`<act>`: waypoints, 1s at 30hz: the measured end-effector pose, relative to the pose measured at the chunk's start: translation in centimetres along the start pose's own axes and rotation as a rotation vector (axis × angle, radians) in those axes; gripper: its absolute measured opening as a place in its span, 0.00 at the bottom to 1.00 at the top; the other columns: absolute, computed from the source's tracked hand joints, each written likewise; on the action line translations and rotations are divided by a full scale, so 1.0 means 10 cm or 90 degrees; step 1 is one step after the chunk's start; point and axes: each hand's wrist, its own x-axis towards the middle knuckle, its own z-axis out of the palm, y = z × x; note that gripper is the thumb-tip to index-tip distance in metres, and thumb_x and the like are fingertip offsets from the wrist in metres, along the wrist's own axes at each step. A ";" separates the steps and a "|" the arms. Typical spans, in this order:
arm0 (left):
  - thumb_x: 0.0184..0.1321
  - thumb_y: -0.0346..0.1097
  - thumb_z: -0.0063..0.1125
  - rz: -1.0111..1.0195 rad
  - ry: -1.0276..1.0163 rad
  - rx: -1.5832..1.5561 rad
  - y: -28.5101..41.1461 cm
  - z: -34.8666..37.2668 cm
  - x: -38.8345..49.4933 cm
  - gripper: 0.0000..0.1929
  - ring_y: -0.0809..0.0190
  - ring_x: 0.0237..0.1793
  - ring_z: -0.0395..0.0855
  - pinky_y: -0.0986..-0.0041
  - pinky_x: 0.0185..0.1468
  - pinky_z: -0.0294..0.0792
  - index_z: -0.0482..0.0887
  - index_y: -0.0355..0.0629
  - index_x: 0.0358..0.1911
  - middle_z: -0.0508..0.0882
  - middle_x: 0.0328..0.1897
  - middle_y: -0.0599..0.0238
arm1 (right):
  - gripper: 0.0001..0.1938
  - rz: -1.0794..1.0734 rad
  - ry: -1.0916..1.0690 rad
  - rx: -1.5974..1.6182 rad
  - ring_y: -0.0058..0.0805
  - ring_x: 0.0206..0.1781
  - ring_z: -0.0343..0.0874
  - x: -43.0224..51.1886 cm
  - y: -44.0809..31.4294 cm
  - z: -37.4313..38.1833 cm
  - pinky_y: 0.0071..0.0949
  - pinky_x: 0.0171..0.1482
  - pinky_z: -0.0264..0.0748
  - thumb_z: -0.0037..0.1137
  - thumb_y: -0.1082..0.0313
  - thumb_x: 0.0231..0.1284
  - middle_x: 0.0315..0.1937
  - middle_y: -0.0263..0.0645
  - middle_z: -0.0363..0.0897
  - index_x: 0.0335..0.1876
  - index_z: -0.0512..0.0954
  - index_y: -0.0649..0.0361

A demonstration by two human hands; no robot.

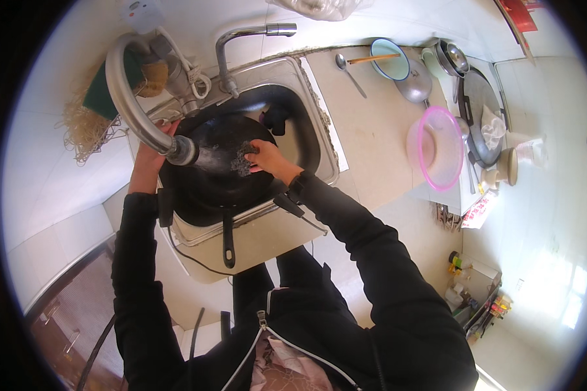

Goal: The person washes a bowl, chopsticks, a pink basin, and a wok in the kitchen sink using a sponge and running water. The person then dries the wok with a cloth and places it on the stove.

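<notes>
My right hand [271, 160] grips a dark wire scourer [244, 159], which is pressed on the surface of a black wok [235, 129]. The wok lies tilted in the stainless steel sink [328, 161], its black handle [229, 239] sticking out over the front rim towards me. My left hand [149, 159] is at the left edge of the wok, partly behind the thick grey tap spout [122, 93]; its grip is hidden. Below the spray head [183, 150], a whitish stream runs over the wok. Behind the wok, a dark object [275, 119] lies in the basin.
A chrome tap [222, 54] arches over the sink's back. On the counter [367, 132] to the right are a spoon [349, 73], an enamel bowl [389, 66] with chopsticks, a metal ladle [414, 82] and a pink-rimmed plastic basin [440, 183]. A wire rack [95, 141] hangs left.
</notes>
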 end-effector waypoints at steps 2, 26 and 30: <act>0.62 0.27 0.54 -0.035 -0.012 0.033 0.11 0.17 -0.19 0.29 0.48 0.64 0.68 0.58 0.70 0.61 0.55 0.36 0.65 0.67 0.63 0.43 | 0.16 -0.036 0.030 -0.014 0.29 0.34 0.81 0.01 0.06 -0.04 0.27 0.30 0.83 0.59 0.73 0.55 0.36 0.42 0.77 0.49 0.75 0.68; 0.49 0.23 0.52 -0.139 -0.065 1.066 -1.09 0.40 -2.76 0.45 0.36 0.49 0.75 0.54 0.46 0.72 0.43 0.41 0.72 0.70 0.56 0.36 | 0.14 0.062 -0.074 -0.161 0.25 0.47 0.79 0.36 0.40 -0.66 0.24 0.45 0.74 0.47 0.72 0.64 0.43 0.33 0.80 0.54 0.75 0.56; 0.57 0.29 0.53 -0.088 0.055 1.105 -1.00 0.19 -2.75 0.40 0.42 0.43 0.80 0.57 0.40 0.74 0.46 0.46 0.72 0.75 0.55 0.47 | 0.15 -0.026 -0.158 -0.191 0.26 0.48 0.79 0.55 0.43 -0.86 0.29 0.50 0.74 0.48 0.77 0.60 0.45 0.33 0.81 0.50 0.79 0.54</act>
